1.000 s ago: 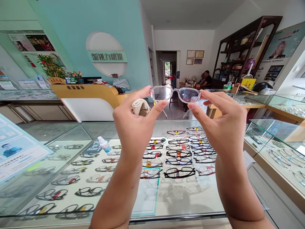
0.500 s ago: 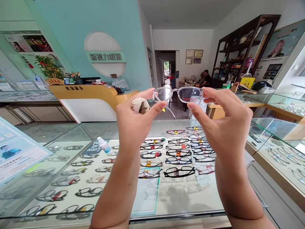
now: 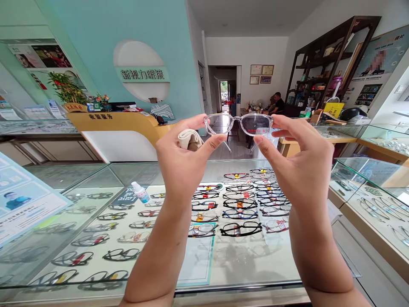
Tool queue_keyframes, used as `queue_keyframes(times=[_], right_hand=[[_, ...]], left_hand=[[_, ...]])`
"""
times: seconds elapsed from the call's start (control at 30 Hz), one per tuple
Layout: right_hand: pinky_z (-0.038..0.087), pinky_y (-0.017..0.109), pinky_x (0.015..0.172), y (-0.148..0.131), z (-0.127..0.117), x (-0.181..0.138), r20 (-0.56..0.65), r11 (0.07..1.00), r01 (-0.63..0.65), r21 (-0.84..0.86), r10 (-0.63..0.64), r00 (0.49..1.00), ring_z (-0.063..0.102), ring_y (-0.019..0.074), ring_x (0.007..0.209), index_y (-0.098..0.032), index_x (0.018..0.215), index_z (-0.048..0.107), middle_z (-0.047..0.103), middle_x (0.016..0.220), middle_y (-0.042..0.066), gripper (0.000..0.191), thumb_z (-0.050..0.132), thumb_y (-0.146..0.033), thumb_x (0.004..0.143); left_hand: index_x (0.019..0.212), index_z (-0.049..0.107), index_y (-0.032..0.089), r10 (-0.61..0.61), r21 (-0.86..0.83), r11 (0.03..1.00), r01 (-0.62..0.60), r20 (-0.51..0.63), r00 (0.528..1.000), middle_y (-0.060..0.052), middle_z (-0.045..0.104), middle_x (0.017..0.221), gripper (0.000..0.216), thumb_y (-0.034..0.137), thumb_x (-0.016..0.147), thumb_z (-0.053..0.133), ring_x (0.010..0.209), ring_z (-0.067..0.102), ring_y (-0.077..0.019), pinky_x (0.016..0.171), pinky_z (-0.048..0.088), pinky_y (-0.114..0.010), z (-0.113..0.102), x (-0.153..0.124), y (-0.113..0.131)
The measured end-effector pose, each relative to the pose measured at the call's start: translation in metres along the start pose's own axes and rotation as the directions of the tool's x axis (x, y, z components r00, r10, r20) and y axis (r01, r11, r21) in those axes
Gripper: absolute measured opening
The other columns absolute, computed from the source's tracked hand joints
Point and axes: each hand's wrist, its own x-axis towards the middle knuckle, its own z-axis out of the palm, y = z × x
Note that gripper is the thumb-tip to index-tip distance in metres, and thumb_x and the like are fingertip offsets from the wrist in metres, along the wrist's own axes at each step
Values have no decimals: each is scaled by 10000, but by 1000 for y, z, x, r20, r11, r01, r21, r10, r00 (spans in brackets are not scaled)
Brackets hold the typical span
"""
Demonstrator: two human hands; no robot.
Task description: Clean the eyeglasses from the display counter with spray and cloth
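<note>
A pair of clear-framed eyeglasses (image 3: 237, 119) is held up in front of me, above the glass counter, lenses facing me. My left hand (image 3: 185, 157) pinches the left end of the frame between thumb and fingers. A folded cream cloth (image 3: 189, 139) is also tucked in that hand, against the palm. At the other end, my right hand (image 3: 297, 157) grips the frame with thumb below and fingers above. Red lettering shows on the right lens. The temples point away from me, partly seen through and below the lenses.
Below my arms is a glass display counter (image 3: 243, 273) with rows of eyeglasses (image 3: 241, 229). A small spray bottle (image 3: 140, 192) stands on it at left, near a printed sign (image 3: 28, 200). Another showcase (image 3: 377, 200) is at right. A person (image 3: 277, 103) sits far back.
The eyeglasses have tilted slightly, so the temples now show shorter below the lenses. Both hands keep their hold, and the view has shifted a little.
</note>
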Motion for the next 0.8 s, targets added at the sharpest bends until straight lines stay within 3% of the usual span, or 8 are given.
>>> queue_keyframes(times=[0.27,0.47,0.63,0.8], right_hand=[[666,526,965,6,5,2,77,991,-103,84,96,992,820,259,973,-289,1303,812,842,1262,75,328,789,-370,986],[676,518,924,14,9,4,120,986,-128,108,115,986,827,261,961,-302,1318,817,849,1267,81,351,783,-415,987],[678,477,869,19,11,6,165,980,-147,130,125,978,822,247,942,-306,1303,829,866,1218,76,358,775,-474,992],[673,461,828,20,12,4,129,986,-130,105,117,985,808,241,903,-294,1279,831,865,1174,79,372,795,-509,978]], left_hand=[[1179,801,291,85,46,996,-82,-60,995,-58,826,1224,499,597,821,967,1217,755,-295,954,666,-418,1,-4,5],[1190,788,325,33,75,997,-30,-33,999,-62,809,1245,464,555,831,972,1300,718,-311,877,669,-424,-1,-8,10],[1179,797,319,29,104,994,-25,-42,999,-71,807,1208,477,550,807,987,1282,710,-325,817,652,-426,-3,-8,12],[1160,819,310,-38,71,997,38,-10,999,-71,810,1167,456,551,809,980,1102,725,-284,759,611,-388,-5,-3,8]])
